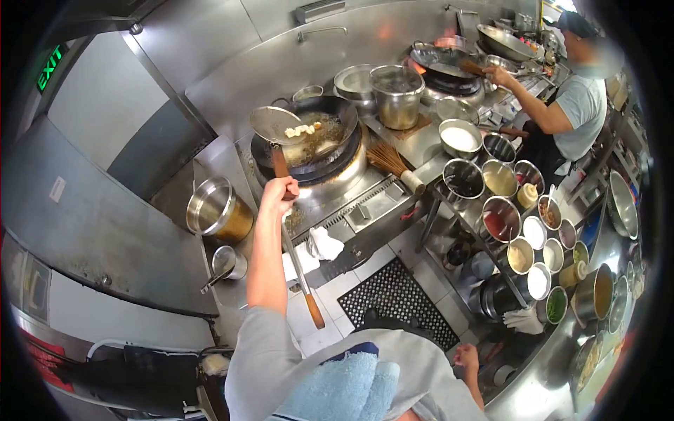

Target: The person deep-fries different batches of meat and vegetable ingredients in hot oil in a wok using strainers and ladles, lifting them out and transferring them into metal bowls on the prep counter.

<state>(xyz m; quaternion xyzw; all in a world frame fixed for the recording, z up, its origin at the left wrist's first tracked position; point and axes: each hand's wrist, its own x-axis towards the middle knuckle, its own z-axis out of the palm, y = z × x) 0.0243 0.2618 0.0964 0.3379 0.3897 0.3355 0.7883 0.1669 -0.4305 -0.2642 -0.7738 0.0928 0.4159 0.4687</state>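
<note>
My left hand [279, 195] is closed round the wooden handle of a strainer [270, 123], which is tilted over the wok [344, 112]. Pale chunks of food [302, 130] show at the strainer's right edge, above brownish, bubbling oil [323, 144]. Below that hand a ladle [295, 263] with a wooden grip points back toward me; its far end is hidden, and I cannot tell whether the hand touches it. Low at my side is my right hand [465, 356], its fingers curled with nothing visible in them.
A steel pot [210, 203] stands left of the stove, a tall pot [397, 98] and a bamboo brush [390, 160] to its right. Several sauce containers [500, 179] line the right side. A co-worker [579, 105] works at another wok. A rubber mat [400, 302] covers some floor.
</note>
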